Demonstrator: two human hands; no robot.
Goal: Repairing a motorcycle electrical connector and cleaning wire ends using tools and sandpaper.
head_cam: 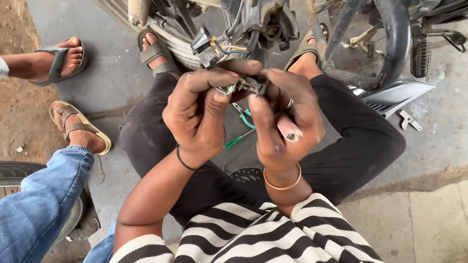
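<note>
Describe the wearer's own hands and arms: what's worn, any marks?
Both forearms are bare below short black-and-white striped sleeves. The left hand has a thin black band at the wrist. The right hand has a thin gold-coloured bangle at the wrist and a silver-coloured ring on one finger. Both hands are smeared with dark grime.

the single head-worn camera looked steeply down from close above the person's own lap, facing forward over the knees toward a motorcycle (292, 29) on the concrete floor (438, 146), with no second view.
</note>
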